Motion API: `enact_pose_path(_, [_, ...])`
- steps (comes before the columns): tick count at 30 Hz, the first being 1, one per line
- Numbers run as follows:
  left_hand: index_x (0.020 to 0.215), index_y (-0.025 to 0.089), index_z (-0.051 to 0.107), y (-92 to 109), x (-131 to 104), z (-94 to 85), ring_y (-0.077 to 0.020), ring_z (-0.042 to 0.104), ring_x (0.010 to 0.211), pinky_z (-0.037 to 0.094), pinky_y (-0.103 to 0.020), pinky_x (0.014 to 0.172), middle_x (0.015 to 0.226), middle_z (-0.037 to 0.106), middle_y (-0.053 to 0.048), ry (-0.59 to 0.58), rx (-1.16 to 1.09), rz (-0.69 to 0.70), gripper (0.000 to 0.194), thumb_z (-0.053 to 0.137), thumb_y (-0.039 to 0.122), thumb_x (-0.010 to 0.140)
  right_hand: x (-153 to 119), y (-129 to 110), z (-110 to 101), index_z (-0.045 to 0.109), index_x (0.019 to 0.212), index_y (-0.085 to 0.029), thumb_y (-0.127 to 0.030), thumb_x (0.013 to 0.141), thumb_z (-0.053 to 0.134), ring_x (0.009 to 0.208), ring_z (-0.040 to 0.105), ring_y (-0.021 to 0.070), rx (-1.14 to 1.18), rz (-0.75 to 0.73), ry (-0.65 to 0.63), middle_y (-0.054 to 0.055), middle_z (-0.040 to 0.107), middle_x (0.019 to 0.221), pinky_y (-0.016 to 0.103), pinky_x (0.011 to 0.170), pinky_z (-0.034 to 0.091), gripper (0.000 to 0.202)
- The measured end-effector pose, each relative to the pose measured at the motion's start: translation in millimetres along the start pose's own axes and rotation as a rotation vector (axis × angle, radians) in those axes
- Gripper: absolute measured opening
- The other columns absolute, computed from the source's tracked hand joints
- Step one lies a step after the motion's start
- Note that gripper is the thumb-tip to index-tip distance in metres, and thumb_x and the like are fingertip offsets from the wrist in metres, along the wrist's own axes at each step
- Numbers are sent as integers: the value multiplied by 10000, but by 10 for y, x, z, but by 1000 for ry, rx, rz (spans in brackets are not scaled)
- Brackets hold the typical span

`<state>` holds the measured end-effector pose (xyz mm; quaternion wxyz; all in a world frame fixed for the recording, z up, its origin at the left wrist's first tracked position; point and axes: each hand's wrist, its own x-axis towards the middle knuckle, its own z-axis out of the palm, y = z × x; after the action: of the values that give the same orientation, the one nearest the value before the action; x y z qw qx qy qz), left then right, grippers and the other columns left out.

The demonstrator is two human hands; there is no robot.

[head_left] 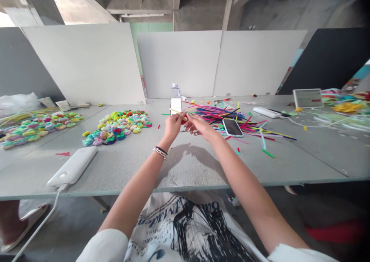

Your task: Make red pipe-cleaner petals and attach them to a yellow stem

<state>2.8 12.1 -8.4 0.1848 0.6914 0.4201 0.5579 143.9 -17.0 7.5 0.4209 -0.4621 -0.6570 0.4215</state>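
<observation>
My left hand (172, 126) and my right hand (200, 127) meet fingertip to fingertip above the middle of the table. Pinched between them is a yellow pipe cleaner (175, 111), one end sticking out past the left fingers. How its middle is bent is too small to tell. Just beyond my hands stands a white card or screen (176, 103), with a clear bottle (175, 90) behind it. Loose pipe cleaners (211, 113) in many colours lie in a heap beside my right hand, and a smartphone (232, 127) rests on their near edge.
Left of my hands lies a pile of small fuzzy coloured pieces (121, 127), with another pile (37, 130) further left. A white power bank (73, 166) with a cable sits near the front edge. A second white device (266, 112) and a tablet-like screen (308, 98) are at right.
</observation>
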Motion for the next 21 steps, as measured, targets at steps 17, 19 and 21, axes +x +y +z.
enact_pose_path(17, [910,172,725,104,-117,36,-165,658,795,453,-234,717,1088,733,-50,52,75,136,261,472,235,920,32,15,-69,536,772,-199,-382,865,614,432,321,57,471,149,-199,-53,452,591,138,355,190,219])
enact_pose_path(19, [902,173,726,99,-116,26,-171,659,825,445,-238,740,1097,730,-53,40,113,147,259,470,213,915,31,18,-50,527,755,-200,-392,850,622,436,325,59,402,113,-143,-50,460,598,154,370,209,235])
enact_pose_path(21, [911,173,726,101,-114,14,-172,658,832,437,-241,758,1078,735,-58,27,151,147,256,471,195,910,35,28,-25,523,742,-197,-404,851,608,444,339,61,319,71,-83,-42,472,615,173,393,231,249])
